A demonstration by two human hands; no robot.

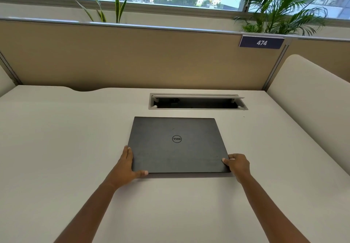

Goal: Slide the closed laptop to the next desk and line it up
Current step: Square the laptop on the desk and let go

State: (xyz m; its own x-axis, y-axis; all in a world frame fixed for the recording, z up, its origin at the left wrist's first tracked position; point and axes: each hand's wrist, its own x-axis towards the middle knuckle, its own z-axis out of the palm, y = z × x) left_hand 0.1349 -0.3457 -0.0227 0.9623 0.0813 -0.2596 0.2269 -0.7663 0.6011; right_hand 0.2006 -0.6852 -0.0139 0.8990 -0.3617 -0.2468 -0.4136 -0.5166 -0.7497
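A closed dark grey laptop (178, 145) with a round logo on its lid lies flat in the middle of a white desk (66, 138), its edges roughly square to the desk. My left hand (128, 167) grips the laptop's near left corner, thumb along the front edge and fingers up the left side. My right hand (236, 164) grips the near right corner, thumb on the lid.
An open cable hatch (197, 101) is set into the desk just behind the laptop. A tan partition (132, 57) with a "474" label (262, 42) closes the back. White side dividers (306, 98) stand at right and far left. Plants stand behind the partition.
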